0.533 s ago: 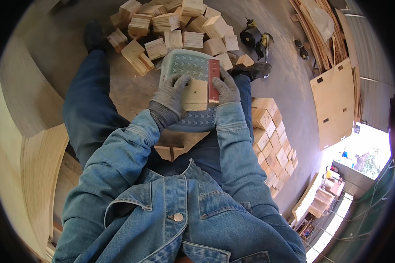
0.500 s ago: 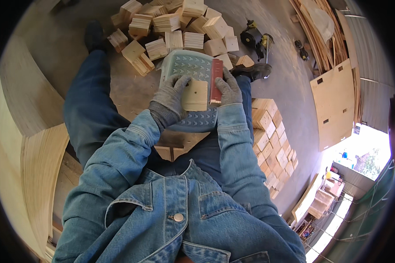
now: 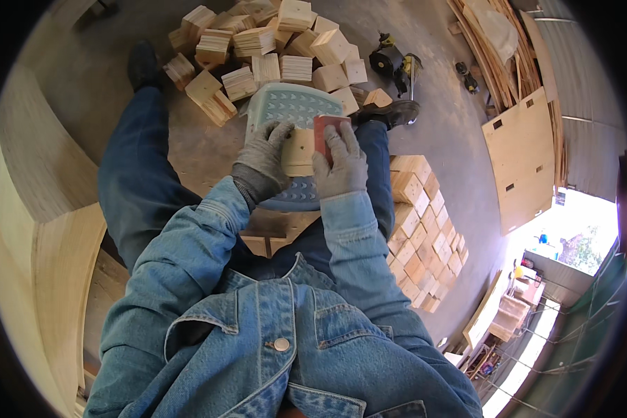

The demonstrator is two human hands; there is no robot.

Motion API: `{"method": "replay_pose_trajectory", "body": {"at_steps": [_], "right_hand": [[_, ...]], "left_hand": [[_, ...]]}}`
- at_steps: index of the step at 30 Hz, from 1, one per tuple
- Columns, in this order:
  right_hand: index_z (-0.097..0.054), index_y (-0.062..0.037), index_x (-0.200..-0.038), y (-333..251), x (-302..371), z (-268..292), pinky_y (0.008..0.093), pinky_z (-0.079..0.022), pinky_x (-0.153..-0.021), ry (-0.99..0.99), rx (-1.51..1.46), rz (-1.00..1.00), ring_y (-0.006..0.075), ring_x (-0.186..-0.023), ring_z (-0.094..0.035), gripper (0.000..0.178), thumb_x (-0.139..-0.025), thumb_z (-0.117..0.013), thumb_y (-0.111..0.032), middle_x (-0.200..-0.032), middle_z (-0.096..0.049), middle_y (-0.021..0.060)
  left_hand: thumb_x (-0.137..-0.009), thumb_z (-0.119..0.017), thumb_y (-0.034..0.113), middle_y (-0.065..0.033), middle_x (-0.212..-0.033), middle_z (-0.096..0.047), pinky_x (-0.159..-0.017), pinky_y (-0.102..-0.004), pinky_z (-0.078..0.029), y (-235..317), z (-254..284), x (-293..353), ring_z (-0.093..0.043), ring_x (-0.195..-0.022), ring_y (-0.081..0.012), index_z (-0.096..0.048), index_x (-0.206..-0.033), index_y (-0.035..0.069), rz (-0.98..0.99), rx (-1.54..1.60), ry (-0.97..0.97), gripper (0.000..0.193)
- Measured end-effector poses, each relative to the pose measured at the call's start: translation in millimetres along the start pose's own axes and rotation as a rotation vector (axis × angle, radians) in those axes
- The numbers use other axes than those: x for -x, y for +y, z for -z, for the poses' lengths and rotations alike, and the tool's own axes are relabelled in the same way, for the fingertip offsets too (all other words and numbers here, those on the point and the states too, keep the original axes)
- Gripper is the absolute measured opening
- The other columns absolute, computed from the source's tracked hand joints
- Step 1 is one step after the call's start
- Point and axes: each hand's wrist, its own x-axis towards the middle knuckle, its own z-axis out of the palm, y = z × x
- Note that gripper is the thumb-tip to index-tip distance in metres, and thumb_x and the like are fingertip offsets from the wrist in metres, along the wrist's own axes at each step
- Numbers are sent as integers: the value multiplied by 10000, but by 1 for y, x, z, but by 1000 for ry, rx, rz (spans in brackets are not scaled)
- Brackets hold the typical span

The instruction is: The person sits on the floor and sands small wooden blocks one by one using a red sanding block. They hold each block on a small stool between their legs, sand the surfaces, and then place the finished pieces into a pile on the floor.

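Note:
Over a pale blue-green plastic stool (image 3: 294, 95) between my legs, my gloved left hand (image 3: 263, 159) grips a square pale wooden block (image 3: 299, 152) by its left side. The block has a small dark hole in its upper face. My right hand (image 3: 341, 164), in a matching grey glove, is closed on a red sanding block (image 3: 325, 132). The sanding block lies against the right edge of the wood, its lower part covered by my fingers. My left thumb is hidden or hard to make out.
Beyond the stool lies a loose heap of wooden blocks (image 3: 254, 42). Stacked blocks (image 3: 428, 244) stand right of my right leg. A yellow-and-black power tool (image 3: 390, 59) rests on the floor past my right shoe. Large curved plywood pieces (image 3: 52, 167) rise at my left; boards lean at the right.
My right hand has rolled over the red sanding block, turning it from upright on edge to flatter against the wood's edge. The view has shifted slightly.

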Motion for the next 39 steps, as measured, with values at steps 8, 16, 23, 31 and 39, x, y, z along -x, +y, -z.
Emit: {"method": "replay_pose_trajectory", "body": {"at_steps": [8,16,23,31,39], "right_hand": [[-680,-103,-1407,-13,-12,18,466,-506,-1114,29,65,-21,428,-1244,-624,575,-856,-794,-223,-1529,-552,232],[-670,-209,-1416,-16,-4,-4,557,-517,-1023,-11,211,-57,459,-1210,-604,556,-871,-725,-303,-1578,-511,140],[-657,-228,-1440,-1,-17,8,538,-512,-1059,1,146,-85,459,-1210,-593,589,-870,-755,-336,-1580,-519,137],[-693,-212,-1395,9,-11,-4,527,-499,-1089,12,83,-197,452,-1242,-601,583,-826,-788,-296,-1564,-540,145],[-692,-218,-1391,-29,-3,11,513,-489,-1109,-54,72,-40,432,-1278,-588,591,-814,-811,-279,-1555,-550,138]], "left_hand": [[-614,-896,149,-207,-1477,-481,-1173,-447,-472,1,6,6,-513,-1367,-414,-463,-1515,133,-41,59,-6,999],[-614,-895,154,-202,-1475,-483,-1178,-432,-466,12,8,1,-526,-1352,-413,-447,-1526,135,18,-25,-34,1016],[-598,-899,151,-187,-1482,-486,-1183,-445,-457,4,4,7,-525,-1361,-404,-435,-1542,151,-39,23,-7,1052],[-599,-917,176,-181,-1496,-467,-1193,-442,-451,13,8,4,-509,-1378,-407,-438,-1543,157,52,-33,-47,1059],[-606,-908,167,-192,-1492,-465,-1182,-437,-470,2,5,4,-509,-1380,-414,-440,-1534,169,-19,11,-27,1040]]}}
